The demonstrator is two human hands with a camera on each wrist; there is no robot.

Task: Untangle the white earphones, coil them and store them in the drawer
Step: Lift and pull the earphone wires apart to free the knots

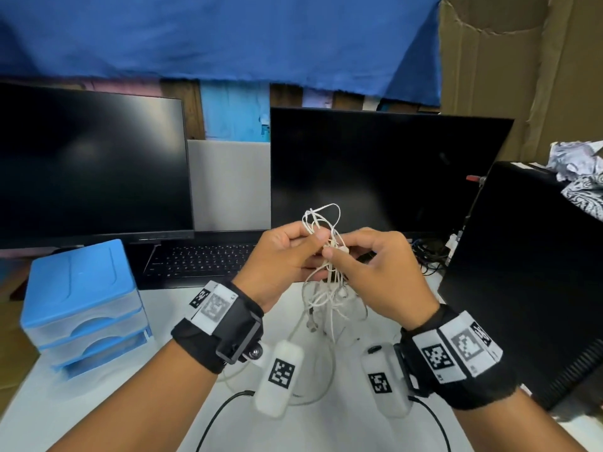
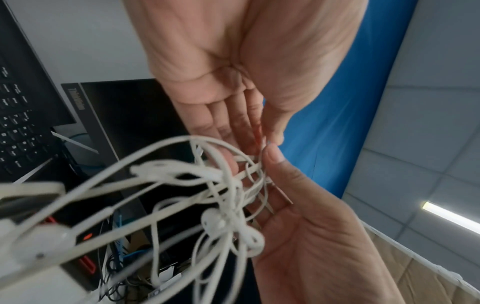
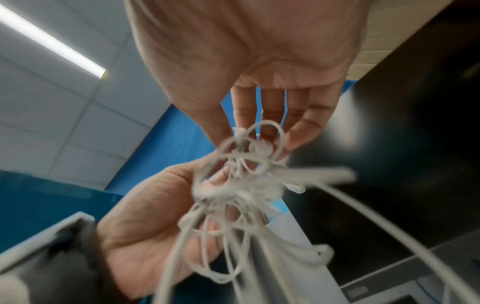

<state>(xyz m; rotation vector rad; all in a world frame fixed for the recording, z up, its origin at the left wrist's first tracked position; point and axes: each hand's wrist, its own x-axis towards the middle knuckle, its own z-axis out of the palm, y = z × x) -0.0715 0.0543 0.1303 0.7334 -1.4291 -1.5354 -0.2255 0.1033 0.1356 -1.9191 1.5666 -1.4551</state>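
Observation:
The white earphones are a tangled knot held in the air above the white table, between my two hands. Loops stick up above the fingers and more cord hangs down toward the table. My left hand pinches the knot from the left with thumb and fingers. My right hand pinches it from the right. The left wrist view shows the left hand on strands of the earphones, the right hand below. In the right wrist view, the right hand meets the blurred earphones. A blue drawer unit stands at the left, its drawers closed.
Two dark monitors stand behind the hands, with a black keyboard beneath them. A black computer tower fills the right side. White and black cables lie on the table between my forearms.

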